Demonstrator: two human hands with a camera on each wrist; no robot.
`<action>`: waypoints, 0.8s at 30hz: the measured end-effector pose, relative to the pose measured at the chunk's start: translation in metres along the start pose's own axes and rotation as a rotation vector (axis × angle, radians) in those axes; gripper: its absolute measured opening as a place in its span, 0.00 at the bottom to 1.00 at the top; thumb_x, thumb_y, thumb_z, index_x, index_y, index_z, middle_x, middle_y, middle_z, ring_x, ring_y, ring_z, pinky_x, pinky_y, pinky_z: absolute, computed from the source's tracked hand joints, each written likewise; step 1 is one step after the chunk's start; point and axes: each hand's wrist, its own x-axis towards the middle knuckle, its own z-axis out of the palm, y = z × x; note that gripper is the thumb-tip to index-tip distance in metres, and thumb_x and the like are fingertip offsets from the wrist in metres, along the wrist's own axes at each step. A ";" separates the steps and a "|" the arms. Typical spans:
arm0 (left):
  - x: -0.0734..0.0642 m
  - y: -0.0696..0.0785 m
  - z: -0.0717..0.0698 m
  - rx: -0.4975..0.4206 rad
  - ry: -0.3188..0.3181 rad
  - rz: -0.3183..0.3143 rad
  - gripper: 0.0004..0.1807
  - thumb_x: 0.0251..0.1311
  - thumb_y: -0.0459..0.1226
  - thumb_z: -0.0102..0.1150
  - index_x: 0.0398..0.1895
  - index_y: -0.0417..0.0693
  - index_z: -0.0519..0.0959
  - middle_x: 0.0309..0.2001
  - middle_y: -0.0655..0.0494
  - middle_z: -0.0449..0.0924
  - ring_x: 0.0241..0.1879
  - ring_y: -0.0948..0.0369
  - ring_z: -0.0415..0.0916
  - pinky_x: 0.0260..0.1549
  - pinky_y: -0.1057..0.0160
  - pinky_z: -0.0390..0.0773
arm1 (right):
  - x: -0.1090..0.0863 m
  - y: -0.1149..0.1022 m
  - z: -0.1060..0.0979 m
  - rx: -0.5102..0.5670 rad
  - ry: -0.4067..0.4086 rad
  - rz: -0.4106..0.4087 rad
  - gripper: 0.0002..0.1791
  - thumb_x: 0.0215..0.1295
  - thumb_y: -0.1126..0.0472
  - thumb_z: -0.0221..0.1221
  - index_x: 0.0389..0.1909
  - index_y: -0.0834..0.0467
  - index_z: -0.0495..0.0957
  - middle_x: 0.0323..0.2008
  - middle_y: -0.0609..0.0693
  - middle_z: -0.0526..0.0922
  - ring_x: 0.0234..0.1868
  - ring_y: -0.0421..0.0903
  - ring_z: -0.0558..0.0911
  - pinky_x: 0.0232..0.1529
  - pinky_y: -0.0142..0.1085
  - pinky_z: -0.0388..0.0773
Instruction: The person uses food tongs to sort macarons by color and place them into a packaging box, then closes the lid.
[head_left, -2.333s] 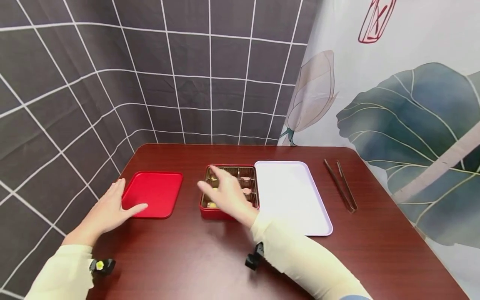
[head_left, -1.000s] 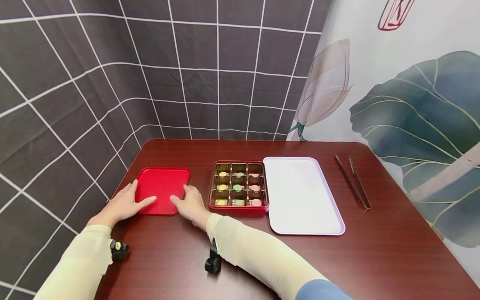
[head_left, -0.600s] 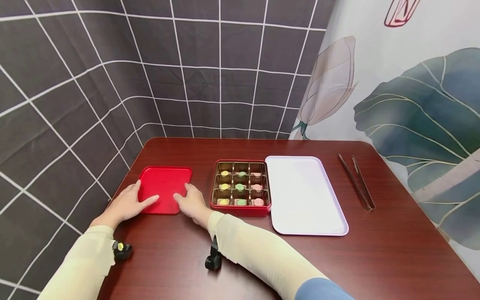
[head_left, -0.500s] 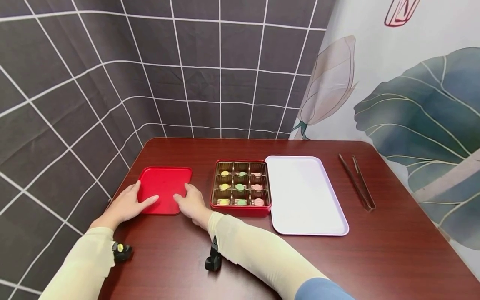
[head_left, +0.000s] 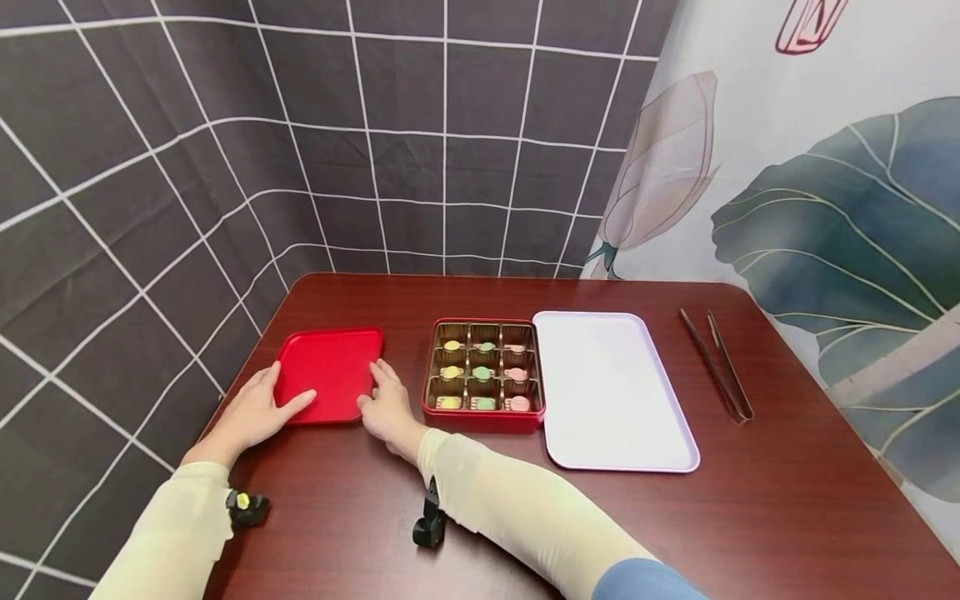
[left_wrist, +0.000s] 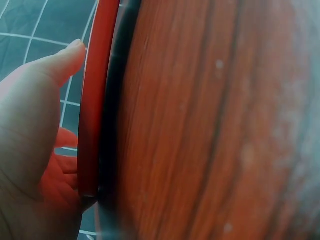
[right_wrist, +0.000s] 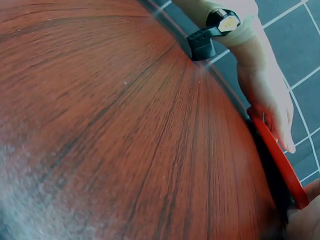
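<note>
A square red lid [head_left: 330, 375] with a low rim lies at the left of the table, held between both hands. My left hand [head_left: 251, 412] grips its left edge, thumb reaching over the near left corner. My right hand [head_left: 390, 408] pinches its right edge near the front corner. In the left wrist view the side of the lid [left_wrist: 96, 100] shows a dark band of shadow under it, and the left thumb [left_wrist: 70, 57] lies above the rim. The right wrist view shows the lid's front side [right_wrist: 280, 160] with a hand at each end.
Right of the lid stands an open red box [head_left: 483, 422] with a gold divided insert holding small yellow, green and pink pieces. A white tray [head_left: 615, 392] lies against the box's right side. Metal tongs [head_left: 716, 367] lie farther right. Grid-patterned cloth hangs behind the table.
My right hand has moved left from over the box to the lid's right edge. My left hand has come onto the left edge. The lid has just shifted slightly, its right side rising.
</note>
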 end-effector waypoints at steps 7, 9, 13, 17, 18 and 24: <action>-0.004 0.002 -0.003 -0.011 0.047 0.030 0.54 0.61 0.60 0.52 0.71 0.24 0.46 0.66 0.24 0.52 0.63 0.32 0.53 0.57 0.32 0.61 | 0.000 0.000 -0.002 0.073 0.013 -0.002 0.34 0.59 0.77 0.56 0.68 0.62 0.66 0.70 0.45 0.61 0.58 0.50 0.74 0.51 0.33 0.76; -0.005 0.002 -0.004 -0.019 0.063 0.036 0.54 0.61 0.60 0.53 0.71 0.24 0.46 0.66 0.24 0.53 0.63 0.32 0.54 0.57 0.33 0.62 | -0.002 -0.001 -0.003 0.076 0.017 -0.010 0.33 0.59 0.77 0.56 0.68 0.62 0.66 0.70 0.45 0.61 0.58 0.50 0.75 0.51 0.33 0.76; -0.008 0.009 -0.008 -0.032 0.107 0.046 0.53 0.61 0.58 0.55 0.71 0.25 0.47 0.66 0.25 0.54 0.62 0.32 0.55 0.56 0.33 0.63 | -0.005 -0.005 -0.006 0.095 0.023 -0.021 0.34 0.59 0.77 0.56 0.68 0.61 0.66 0.70 0.44 0.61 0.56 0.51 0.75 0.49 0.34 0.77; -0.013 0.019 -0.015 -0.042 0.167 0.061 0.52 0.60 0.56 0.57 0.71 0.25 0.49 0.65 0.26 0.55 0.61 0.33 0.56 0.55 0.33 0.65 | -0.009 -0.014 -0.013 0.134 0.016 -0.042 0.33 0.60 0.77 0.56 0.68 0.61 0.65 0.71 0.45 0.61 0.55 0.50 0.75 0.49 0.35 0.77; -0.013 0.021 -0.017 -0.047 0.182 0.067 0.52 0.60 0.55 0.58 0.71 0.26 0.49 0.65 0.27 0.56 0.61 0.33 0.57 0.54 0.32 0.65 | -0.010 -0.017 -0.016 0.148 0.013 -0.048 0.33 0.60 0.77 0.56 0.68 0.61 0.65 0.71 0.45 0.61 0.55 0.50 0.75 0.50 0.35 0.77; -0.013 0.035 -0.023 -0.056 0.241 0.129 0.50 0.57 0.53 0.63 0.72 0.31 0.51 0.67 0.33 0.56 0.61 0.37 0.58 0.50 0.33 0.70 | -0.013 -0.034 -0.039 0.218 0.003 -0.070 0.34 0.61 0.79 0.54 0.69 0.60 0.64 0.71 0.43 0.60 0.54 0.50 0.74 0.48 0.34 0.77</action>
